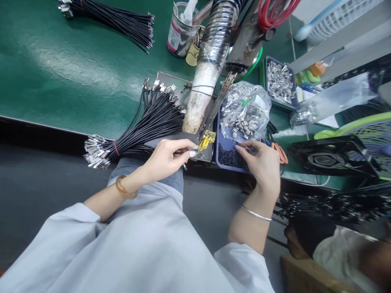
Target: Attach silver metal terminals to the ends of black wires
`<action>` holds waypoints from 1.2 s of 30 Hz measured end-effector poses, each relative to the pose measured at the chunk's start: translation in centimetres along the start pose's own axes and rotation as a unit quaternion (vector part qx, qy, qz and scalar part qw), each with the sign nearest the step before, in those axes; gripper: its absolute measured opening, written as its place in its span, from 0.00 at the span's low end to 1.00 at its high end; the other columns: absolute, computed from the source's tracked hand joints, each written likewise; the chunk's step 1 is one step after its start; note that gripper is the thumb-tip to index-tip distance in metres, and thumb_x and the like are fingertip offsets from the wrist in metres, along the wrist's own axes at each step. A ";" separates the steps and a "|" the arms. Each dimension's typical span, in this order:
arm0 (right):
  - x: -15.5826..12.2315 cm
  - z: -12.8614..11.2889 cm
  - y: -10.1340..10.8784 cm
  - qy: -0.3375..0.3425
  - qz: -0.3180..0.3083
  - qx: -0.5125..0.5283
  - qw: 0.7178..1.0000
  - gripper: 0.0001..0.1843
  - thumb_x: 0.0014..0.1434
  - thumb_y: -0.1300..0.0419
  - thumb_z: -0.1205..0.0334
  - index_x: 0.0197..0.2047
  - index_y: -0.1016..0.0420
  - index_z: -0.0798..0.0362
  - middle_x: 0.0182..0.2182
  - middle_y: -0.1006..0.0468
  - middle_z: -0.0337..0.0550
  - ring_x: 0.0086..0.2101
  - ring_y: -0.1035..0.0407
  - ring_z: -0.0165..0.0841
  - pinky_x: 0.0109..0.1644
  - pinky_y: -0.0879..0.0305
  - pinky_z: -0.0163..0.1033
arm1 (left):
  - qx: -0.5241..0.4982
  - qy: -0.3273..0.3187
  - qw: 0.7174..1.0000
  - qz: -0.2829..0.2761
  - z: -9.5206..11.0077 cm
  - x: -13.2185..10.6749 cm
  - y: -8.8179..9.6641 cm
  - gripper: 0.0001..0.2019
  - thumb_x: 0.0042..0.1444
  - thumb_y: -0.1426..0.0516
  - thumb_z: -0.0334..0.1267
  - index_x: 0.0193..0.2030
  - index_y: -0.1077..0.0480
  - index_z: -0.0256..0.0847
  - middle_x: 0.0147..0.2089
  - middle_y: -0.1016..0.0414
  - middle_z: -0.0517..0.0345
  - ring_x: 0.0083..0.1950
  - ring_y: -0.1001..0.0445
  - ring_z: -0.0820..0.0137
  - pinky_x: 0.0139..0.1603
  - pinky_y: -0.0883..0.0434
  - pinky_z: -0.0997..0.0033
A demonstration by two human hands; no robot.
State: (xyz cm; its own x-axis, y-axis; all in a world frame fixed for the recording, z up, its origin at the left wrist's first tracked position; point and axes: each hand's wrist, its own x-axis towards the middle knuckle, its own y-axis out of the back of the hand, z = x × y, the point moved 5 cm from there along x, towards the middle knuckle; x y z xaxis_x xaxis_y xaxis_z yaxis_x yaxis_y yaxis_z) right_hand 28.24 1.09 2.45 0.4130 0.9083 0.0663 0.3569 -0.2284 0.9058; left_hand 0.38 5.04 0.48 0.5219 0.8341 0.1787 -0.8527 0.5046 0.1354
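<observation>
My left hand (169, 156) is closed in a pinch on a small metal connector (199, 154), right beside a yellow clip-like part (206, 140) at the bench edge. Behind that hand lies a fanned bundle of black cables (149, 122) with metal ends, tied by a red band. My right hand (259, 160) reaches over a blue tray (217, 150), thumb and forefinger brought together. What sits between those fingers is too small to name. Tiny black pieces (229, 156) cover the tray's near part, and a clear plastic bag (253, 97) of metal parts rests behind them.
A taped duct (204, 81) and a soldering-like tool (222, 91) hang down between the hands. More cables (116, 20) lie at the back left, near a plastic cup (181, 32). Orange handles (279, 154) and a black fan (332, 156) are right. A person (332, 240) is at lower right.
</observation>
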 end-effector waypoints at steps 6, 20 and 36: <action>-0.6 -0.8 -0.4 -0.024 -0.067 0.045 0.996 0.10 0.46 0.38 0.52 0.26 0.26 0.51 0.25 0.21 0.42 0.22 0.37 0.31 0.32 0.40 0.40 | 0.007 0.002 1.000 -0.006 0.1 0.0 -0.1 0.09 0.59 0.43 0.34 0.40 0.23 0.34 0.27 0.27 0.61 0.25 0.35 0.78 0.28 0.37 0.79; -5.1 -4.8 -0.2 -0.018 0.238 0.195 0.951 0.12 0.53 0.38 0.51 0.30 0.27 0.50 0.26 0.24 0.40 0.24 0.32 0.31 0.25 0.38 0.37 | 0.012 0.014 0.998 0.053 0.3 0.1 0.1 0.06 0.55 0.42 0.33 0.27 0.28 0.36 0.25 0.29 0.62 0.25 0.37 0.78 0.25 0.42 0.78; -8.3 -10.5 -5.0 0.065 0.055 0.315 0.945 0.13 0.64 0.41 0.56 0.30 0.25 0.51 0.25 0.23 0.38 0.24 0.32 0.29 0.29 0.37 0.36 | 0.045 -0.012 0.996 0.075 0.7 -0.1 0.0 0.06 0.54 0.41 0.30 0.26 0.30 0.37 0.25 0.30 0.63 0.26 0.36 0.78 0.24 0.43 0.78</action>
State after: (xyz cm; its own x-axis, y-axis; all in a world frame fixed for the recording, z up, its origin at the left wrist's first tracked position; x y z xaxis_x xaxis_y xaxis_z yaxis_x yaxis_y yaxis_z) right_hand 14.21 -1.62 1.72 0.3841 0.8932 0.2337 0.7635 -0.4496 0.4637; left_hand 0.35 4.75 1.13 0.3898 0.8927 0.2261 -0.9162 0.3513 0.1926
